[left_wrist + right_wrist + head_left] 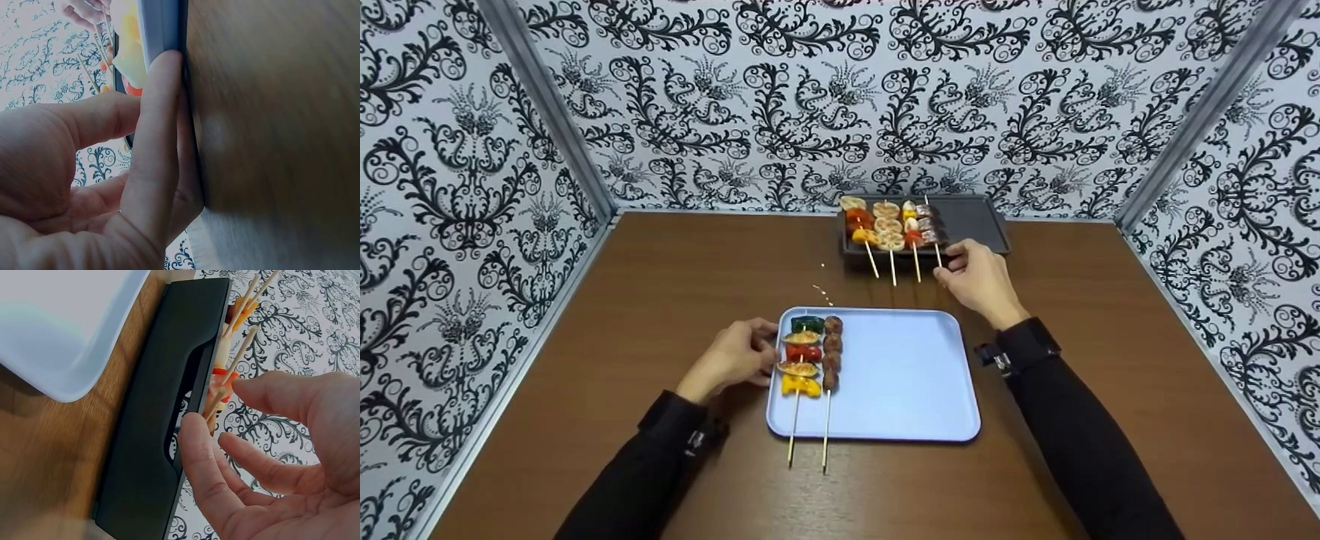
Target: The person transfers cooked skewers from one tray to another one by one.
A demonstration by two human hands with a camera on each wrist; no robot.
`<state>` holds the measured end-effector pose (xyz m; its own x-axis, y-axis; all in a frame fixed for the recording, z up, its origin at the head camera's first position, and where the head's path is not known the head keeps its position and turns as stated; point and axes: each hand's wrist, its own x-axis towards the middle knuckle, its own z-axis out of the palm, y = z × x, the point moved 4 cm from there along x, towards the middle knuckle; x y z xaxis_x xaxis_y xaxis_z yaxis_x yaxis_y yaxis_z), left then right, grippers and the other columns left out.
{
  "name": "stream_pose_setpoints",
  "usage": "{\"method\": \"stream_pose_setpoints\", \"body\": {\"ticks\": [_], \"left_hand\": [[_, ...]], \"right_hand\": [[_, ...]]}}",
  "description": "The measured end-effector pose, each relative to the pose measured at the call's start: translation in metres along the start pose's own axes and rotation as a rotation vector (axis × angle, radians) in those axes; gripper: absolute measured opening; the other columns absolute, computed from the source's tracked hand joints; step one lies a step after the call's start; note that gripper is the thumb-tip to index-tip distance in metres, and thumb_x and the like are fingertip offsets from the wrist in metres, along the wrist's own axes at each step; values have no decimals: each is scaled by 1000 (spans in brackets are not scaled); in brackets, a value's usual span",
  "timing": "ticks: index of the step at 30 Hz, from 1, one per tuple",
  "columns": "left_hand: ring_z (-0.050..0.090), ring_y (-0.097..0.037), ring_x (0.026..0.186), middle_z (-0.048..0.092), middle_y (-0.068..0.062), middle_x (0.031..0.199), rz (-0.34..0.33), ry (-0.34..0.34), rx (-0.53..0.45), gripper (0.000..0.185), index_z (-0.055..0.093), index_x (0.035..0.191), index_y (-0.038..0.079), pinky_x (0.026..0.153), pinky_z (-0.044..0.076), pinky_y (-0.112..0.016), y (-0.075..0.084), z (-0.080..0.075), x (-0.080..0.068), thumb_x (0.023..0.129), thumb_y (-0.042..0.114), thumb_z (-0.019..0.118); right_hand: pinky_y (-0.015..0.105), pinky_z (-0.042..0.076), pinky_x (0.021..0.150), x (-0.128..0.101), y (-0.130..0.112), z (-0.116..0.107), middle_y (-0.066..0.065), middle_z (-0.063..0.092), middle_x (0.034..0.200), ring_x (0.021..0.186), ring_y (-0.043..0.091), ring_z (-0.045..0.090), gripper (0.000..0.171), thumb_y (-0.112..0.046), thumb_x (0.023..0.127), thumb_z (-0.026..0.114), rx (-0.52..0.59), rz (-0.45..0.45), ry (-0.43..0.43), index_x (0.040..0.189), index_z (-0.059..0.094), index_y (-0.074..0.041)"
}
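My left hand [733,354] rests against the left edge of a light-blue tray [900,367], its fairly straight finger touching the outer wall in the left wrist view. On the tray's left side lie a vegetable skewer [802,352] and a meatball skewer [832,343], sticks hanging over the front rim. My right hand [981,279] is at the front of a dark grill pan [969,223]. Its thumb and fingers stand apart around the stick end of the rightmost skewer [926,225]; a gap shows in the right wrist view.
Three other skewers lie side by side in the pan: one with red and yellow pieces [859,221], one with pale round slices [888,226], one mixed [912,225]. Their sticks jut over the front rim. Patterned walls [840,105] enclose the brown table [682,270].
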<state>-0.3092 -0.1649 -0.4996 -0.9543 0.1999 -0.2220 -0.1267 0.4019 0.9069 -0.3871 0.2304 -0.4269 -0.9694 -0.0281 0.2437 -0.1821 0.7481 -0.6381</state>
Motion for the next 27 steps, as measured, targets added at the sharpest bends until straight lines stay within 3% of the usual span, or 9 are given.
{"method": "stream_pose_setpoints", "body": {"ticks": [8,16,21,27], "left_hand": [[70,-27,74,61,-18,100,-7,-1,3,51,59,141,2,61,67,-40,-1,0,0,91,-6,68],[70,-28,74,61,-18,100,-6,3,0,53,59,142,2,61,67,-40,-1,-1,-1,90,-7,67],[71,-27,73,64,-18,99,19,1,-1,50,59,140,0,60,67,-40,-1,0,-1,92,-4,69],[71,-26,73,64,-18,98,24,3,-6,49,60,140,0,61,67,-40,0,0,-1,92,-4,69]], "right_hand": [[46,61,85,5,3,4,16,75,103,92,30,71,45,-22,93,79,5,36,-34,130,65,1],[38,62,70,10,6,7,11,78,92,70,20,74,45,-23,93,79,11,55,-45,129,65,0],[31,58,65,14,6,8,9,78,90,71,19,74,41,-23,93,78,-12,63,-31,127,67,-1],[33,59,67,17,5,8,9,78,90,72,20,74,38,-20,93,78,-11,61,-17,124,68,-1]]}}
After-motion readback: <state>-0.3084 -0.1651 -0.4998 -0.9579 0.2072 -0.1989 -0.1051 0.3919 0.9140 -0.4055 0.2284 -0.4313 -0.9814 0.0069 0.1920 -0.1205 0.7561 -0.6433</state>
